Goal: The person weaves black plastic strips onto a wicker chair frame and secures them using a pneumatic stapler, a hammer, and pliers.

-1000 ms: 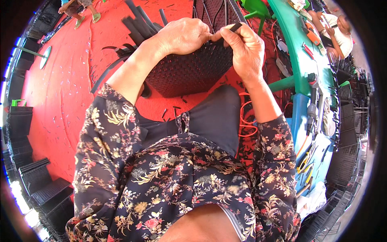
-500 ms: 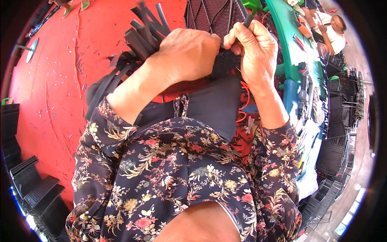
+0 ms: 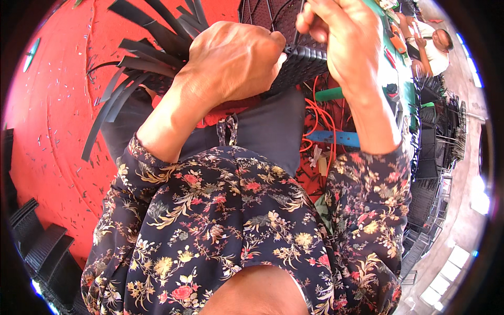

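While my right grip (image 3: pixel 350 47) seems to pinch a strip (image 3: pixel 298 30) above the woven piece (image 3: pixel 307 64), I'd pull evenly; my left grip (image 3: pixel 233 59) is curled, contents hidden.

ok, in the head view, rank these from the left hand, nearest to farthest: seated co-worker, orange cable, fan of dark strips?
From the left hand:
1. fan of dark strips: right next to it, on its left
2. orange cable: low, to its right
3. seated co-worker: far off at upper right
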`<state>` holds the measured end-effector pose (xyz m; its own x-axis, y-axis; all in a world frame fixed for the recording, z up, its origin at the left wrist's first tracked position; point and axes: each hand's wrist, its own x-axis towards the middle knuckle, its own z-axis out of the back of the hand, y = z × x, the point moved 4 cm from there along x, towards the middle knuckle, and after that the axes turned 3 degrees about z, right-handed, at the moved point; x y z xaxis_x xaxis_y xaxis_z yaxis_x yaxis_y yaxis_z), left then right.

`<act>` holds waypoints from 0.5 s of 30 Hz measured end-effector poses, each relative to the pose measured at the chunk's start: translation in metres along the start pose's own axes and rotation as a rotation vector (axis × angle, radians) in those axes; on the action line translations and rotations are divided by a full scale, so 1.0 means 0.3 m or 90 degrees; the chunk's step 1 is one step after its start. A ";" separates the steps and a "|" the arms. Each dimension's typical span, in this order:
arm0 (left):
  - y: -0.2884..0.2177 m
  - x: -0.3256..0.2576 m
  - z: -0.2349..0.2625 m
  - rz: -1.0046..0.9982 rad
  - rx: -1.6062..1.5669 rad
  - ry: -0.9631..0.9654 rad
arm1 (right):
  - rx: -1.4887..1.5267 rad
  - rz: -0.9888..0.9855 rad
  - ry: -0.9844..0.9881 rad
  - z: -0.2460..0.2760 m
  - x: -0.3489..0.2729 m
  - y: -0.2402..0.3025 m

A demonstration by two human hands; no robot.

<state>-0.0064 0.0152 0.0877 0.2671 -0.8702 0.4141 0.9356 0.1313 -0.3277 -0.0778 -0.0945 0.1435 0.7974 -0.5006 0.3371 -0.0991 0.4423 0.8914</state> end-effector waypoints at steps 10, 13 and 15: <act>-0.008 -0.013 0.050 -0.015 0.075 0.016 | -0.449 0.184 0.105 -0.069 0.183 -0.103; -0.005 -0.021 0.048 -0.020 0.068 -0.010 | -0.483 0.215 0.174 -0.085 0.191 -0.150; -0.006 -0.015 0.047 -0.043 0.044 -0.028 | -0.545 0.256 0.266 -0.079 0.202 -0.185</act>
<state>-0.0060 0.0255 0.0982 0.2108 -0.8565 0.4712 0.9653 0.1065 -0.2382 -0.0100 -0.1319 0.1073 0.9581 0.0270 0.2852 -0.0775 0.9828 0.1675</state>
